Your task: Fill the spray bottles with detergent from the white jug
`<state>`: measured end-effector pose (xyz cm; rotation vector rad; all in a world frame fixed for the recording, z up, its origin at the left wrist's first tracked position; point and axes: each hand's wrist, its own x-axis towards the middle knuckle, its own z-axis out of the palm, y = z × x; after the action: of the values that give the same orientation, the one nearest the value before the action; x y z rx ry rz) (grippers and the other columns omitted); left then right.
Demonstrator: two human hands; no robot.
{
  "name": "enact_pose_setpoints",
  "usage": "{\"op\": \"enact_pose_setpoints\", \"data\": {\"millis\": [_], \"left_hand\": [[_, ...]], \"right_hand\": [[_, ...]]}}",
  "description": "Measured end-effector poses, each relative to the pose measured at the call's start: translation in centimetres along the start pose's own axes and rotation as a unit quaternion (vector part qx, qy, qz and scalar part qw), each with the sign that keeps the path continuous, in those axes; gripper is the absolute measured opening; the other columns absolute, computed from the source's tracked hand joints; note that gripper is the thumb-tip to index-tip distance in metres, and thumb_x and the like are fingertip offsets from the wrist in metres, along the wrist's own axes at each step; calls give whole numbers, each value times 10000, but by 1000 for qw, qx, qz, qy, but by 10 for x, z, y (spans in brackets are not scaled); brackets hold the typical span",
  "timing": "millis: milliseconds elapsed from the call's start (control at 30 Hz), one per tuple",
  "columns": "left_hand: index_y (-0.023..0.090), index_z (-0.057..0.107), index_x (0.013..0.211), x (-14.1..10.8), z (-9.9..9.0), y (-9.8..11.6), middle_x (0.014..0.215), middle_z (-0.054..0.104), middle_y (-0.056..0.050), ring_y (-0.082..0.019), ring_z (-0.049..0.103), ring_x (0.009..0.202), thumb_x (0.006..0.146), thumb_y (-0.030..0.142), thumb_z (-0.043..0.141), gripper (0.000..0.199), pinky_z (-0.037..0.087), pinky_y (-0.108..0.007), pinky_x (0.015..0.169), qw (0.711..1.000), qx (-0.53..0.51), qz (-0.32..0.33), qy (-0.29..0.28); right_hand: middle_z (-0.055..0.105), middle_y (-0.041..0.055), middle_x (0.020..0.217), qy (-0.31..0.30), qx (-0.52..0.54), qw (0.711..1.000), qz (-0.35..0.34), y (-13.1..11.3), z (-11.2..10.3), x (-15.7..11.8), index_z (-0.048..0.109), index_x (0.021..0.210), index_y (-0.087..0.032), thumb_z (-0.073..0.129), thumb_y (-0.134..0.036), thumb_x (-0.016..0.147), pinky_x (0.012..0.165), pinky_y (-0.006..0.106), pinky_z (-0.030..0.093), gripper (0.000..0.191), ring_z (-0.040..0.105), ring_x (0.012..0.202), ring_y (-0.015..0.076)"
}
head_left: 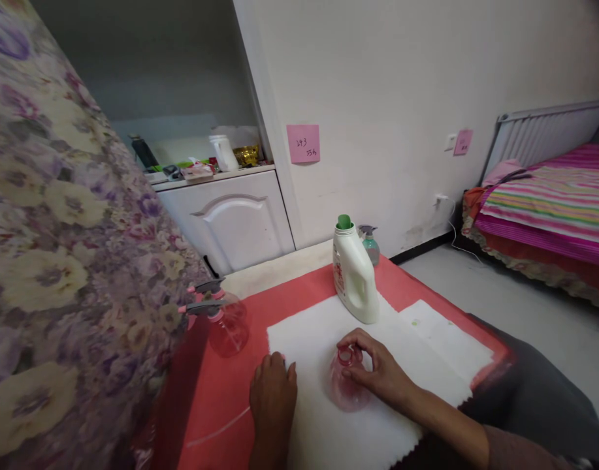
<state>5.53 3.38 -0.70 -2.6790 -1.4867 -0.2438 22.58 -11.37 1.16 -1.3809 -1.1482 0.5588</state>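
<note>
Here's the right hand point(377, 373), thumb and fingers pinching the neck of the open pink bottle point(347, 393), and that bottle stands on the white cloth point(311, 431) with its round mouth facing up! Over to the left hand point(274, 391): back of the hand up, fingers curled at the cloth's left edge, a small bit of pink showing at the fingertips. What it grips, or whether it grips at all, I cannot tell; the fingers hide it. A thin pale tube point(221, 429) runs out beside that hand across the red tablecloth point(279, 307).

Moving outward, the big pale jug point(355, 284) stands on the white cloth beyond the pink bottle, a green piece point(343, 222) poking up at its mouth. Just behind it, to the right, there's a green spray bottle point(372, 249) with a grey head. Swing left and two pink spray bottles, a nearer one point(228, 336) and a farther one point(238, 308), stand close together, grey-and-pink triggers pointing left. Out on the right, a second white sheet point(443, 333) lies beside the cloth.

Beyond the table, a white cabinet point(240, 222), a pink note point(304, 143) on the wall, a flowered curtain point(49, 274) filling the left, and a striped bed point(564, 196) far right!
</note>
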Motion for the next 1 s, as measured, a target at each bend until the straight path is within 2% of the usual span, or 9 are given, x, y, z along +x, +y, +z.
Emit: {"op": "enact_pose_setpoints", "data": {"millis": [200, 300, 367, 500, 600, 667, 767, 1000], "left_hand": [[172, 575, 886, 0, 2, 0, 952, 646, -105, -250, 596, 921, 919, 252, 432, 167, 424, -339, 787, 999, -28, 6, 18], [186, 558, 871, 1, 3, 4, 924, 637, -92, -249, 593, 917, 915, 262, 426, 159, 446, -352, 807, 990, -125, 37, 50], [197, 552, 885, 0, 4, 9, 928, 639, -78, -241, 598, 938, 894, 278, 456, 126, 461, -357, 841, 968, -234, 66, 53], [211, 555, 911, -3, 3, 24, 1009, 656, -67, -224, 612, 1018, 835, 291, 531, 112, 473, -364, 924, 893, -435, 114, 2], [202, 564, 928, -7, -1, 32, 1070, 657, -79, -220, 608, 1073, 837, 309, 557, 141, 465, -366, 971, 834, -530, 143, -51], [196, 573, 963, -9, -4, 36, 1106, 651, -84, -219, 600, 1102, 851, 328, 568, 173, 459, -361, 988, 806, -565, 158, -77], [193, 581, 1028, -11, -8, 38, 1148, 643, -84, -220, 588, 1129, 866, 336, 575, 216, 446, -357, 1006, 789, -582, 173, -99], [200, 566, 1184, -14, -12, 42, 1212, 628, -84, -236, 569, 1153, 844, 317, 617, 363, 428, -371, 1031, 783, -572, 213, -121]], "right_hand": [[590, 19, 944, -4, 0, 1000, 3, 2, -1, -1, 629, 974, -219, 688, -169, 714, 778, 317, 431, 271, 546, 856, 190], [588, 18, 941, -3, -2, 1000, 4, 0, -1, 0, 629, 971, -215, 674, -138, 706, 776, 315, 426, 280, 545, 856, 188], [589, 19, 936, -2, -4, 1000, 2, -1, -1, 0, 629, 969, -213, 672, -135, 704, 777, 316, 424, 280, 543, 855, 189], [591, 12, 925, -1, -5, 1000, -2, 0, -1, -1, 631, 979, -224, 676, -141, 707, 770, 314, 431, 288, 540, 841, 187], [591, 8, 919, -2, -2, 1000, -8, 0, -1, -2, 637, 987, -234, 674, -136, 702, 763, 312, 440, 304, 541, 832, 187], [594, 8, 921, -2, 0, 1000, -10, 1, -1, -2, 640, 995, -237, 685, -145, 701, 767, 315, 444, 310, 542, 833, 190], [600, 11, 940, -1, 4, 1000, -6, 0, -2, -3, 640, 1006, -237, 703, -169, 713, 771, 317, 446, 307, 546, 839, 190], [593, 20, 946, -4, 11, 1000, -16, -4, -4, -3, 636, 995, -221, 676, -197, 761, 786, 323, 441, 239, 549, 856, 193]]}}
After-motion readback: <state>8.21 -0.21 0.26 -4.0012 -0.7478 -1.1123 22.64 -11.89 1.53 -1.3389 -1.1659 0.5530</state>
